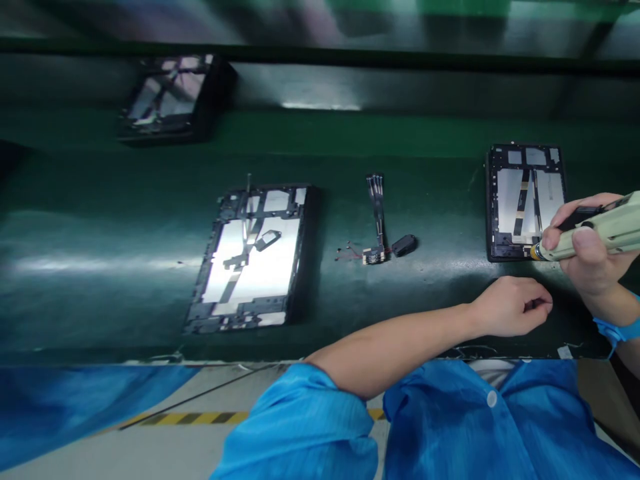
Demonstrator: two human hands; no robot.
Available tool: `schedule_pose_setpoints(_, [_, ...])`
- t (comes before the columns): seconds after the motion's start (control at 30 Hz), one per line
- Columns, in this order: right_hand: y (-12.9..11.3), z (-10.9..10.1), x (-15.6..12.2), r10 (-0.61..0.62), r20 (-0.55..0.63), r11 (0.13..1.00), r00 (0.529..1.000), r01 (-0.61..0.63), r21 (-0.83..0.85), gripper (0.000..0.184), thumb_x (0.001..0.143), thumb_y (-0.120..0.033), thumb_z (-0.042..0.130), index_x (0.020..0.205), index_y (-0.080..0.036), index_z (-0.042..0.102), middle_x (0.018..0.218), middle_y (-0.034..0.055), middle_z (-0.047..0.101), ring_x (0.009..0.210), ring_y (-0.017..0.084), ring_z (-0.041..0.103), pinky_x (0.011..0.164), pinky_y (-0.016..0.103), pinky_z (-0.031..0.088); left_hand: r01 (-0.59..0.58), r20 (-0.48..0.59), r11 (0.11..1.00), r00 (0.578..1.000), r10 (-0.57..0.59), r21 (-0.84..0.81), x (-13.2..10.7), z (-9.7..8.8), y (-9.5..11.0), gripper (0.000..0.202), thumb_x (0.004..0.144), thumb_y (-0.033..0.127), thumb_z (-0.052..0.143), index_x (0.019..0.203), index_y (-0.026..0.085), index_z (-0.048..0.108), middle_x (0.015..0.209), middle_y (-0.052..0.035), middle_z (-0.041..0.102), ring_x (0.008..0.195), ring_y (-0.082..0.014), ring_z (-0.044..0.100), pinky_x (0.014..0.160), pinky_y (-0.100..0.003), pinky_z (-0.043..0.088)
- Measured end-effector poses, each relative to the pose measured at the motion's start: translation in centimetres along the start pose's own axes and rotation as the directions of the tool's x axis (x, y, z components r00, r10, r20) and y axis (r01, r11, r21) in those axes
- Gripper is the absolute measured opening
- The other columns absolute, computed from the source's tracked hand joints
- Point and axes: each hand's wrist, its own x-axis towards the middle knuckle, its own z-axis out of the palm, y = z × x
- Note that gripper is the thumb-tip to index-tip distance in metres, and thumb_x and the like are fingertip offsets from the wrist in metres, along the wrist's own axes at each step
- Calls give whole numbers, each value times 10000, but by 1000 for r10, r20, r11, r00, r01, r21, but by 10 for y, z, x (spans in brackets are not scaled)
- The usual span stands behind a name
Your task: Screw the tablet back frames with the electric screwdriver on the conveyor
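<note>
My right hand [590, 250] is wrapped round a pale green electric screwdriver [607, 230]. The screwdriver's yellow-collared tip is at the lower right corner of an opened tablet [505, 200] with a black frame, silver plate and dark ribbon cables. My left hand [513, 305] rests at the bench's front part, just below that tablet, with its fingers curled inward; whatever they may hold is hidden. To the left of the hands lies a small circuit board [374, 255] with a bundle of black flat cables [377, 203], thin red wires and a small black speaker-like module [404, 245].
A second opened tablet [255, 260] lies left of centre, with a loose board and cables on its bright silver plate. Farther back at left is another tablet [170, 97], blurred. A raised ledge runs behind the green bench [100, 280]. Blue cloth [75, 407] shows at lower left.
</note>
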Motion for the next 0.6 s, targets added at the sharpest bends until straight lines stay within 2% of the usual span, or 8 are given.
schedule_pose_setpoints(0.1, [-2, 0, -1, 50, -5, 998, 999, -51, -28, 218, 898, -289, 727, 1087, -254, 623, 902, 1, 665, 564, 139, 638, 486, 291, 551, -50, -122, 996, 991, 59, 80, -1, -4, 2, 204, 954, 232, 536, 913, 154, 719, 846, -53, 730, 743, -130, 672, 740, -238, 550])
schedule_pose_setpoints(0.17, [-2, 1, -3, 62, -15, 997, 998, -62, -41, 229, 887, -302, 739, 1076, -272, 615, 893, -6, 665, 552, 142, 630, 480, 296, 544, -53, -228, 982, 969, 94, 179, 1, -11, 2, 206, 955, 240, 515, 893, 175, 700, 836, -51, 727, 755, -146, 665, 762, -275, 556])
schedule_pose_setpoints(0.27, [2, 2, -5, 63, -15, 998, 998, -63, -24, 229, 890, -285, 731, 1085, -284, 610, 881, -22, 665, 542, 132, 618, 475, 280, 530, 9, -338, 925, 932, 129, 379, 5, -27, -1, 162, 945, 267, 550, 921, 199, 695, 928, -74, 729, 915, -206, 675, 884, -374, 556])
schedule_pose_setpoints(0.33, [4, 2, -5, 67, -8, 998, 998, -67, 21, 235, 892, -256, 724, 1098, -280, 614, 899, -26, 674, 549, 125, 625, 491, 273, 540, 55, -328, 865, 936, 130, 499, 7, -34, -6, 178, 916, 308, 633, 1039, 198, 698, 1148, -117, 706, 1176, -278, 631, 1035, -462, 512])
schedule_pose_setpoints(0.4, [3, -1, 0, 62, -41, 997, 997, -60, 52, 229, 884, -238, 721, 1093, -261, 629, 919, -16, 690, 544, 127, 632, 490, 277, 546, 78, -261, 804, 960, 98, 589, 8, -37, -13, 349, 888, 323, 702, 1209, 198, 657, 1349, -145, 623, 1384, -329, 508, 1158, -521, 426])
schedule_pose_setpoints(0.43, [1, -4, 4, 53, -81, 998, 995, -49, 50, 218, 878, -237, 721, 1080, -250, 638, 921, -7, 697, 538, 132, 633, 478, 281, 542, 83, -225, 774, 971, 77, 627, 8, -37, -16, 398, 897, 320, 705, 1269, 203, 628, 1394, -149, 593, 1425, -334, 473, 1182, -529, 402])
schedule_pose_setpoints(0.5, [-6, -16, 15, 0, -208, 1000, 978, 5, 25, 191, 862, -252, 721, 1041, -237, 655, 900, 9, 705, 519, 141, 624, 442, 282, 519, 94, -177, 715, 983, 43, 693, 11, -38, -22, 371, 950, 308, 655, 1305, 216, 601, 1402, -147, 583, 1423, -320, 481, 1171, -516, 416])
schedule_pose_setpoints(0.6, [-18, -42, 30, -111, -372, 994, 922, 111, -21, 174, 836, -266, 721, 1000, -229, 674, 852, 25, 704, 497, 150, 606, 412, 282, 483, 110, -155, 637, 988, 16, 763, 28, -50, -34, 290, 983, 254, 602, 1269, 207, 618, 1391, -145, 588, 1400, -302, 501, 1133, -472, 461])
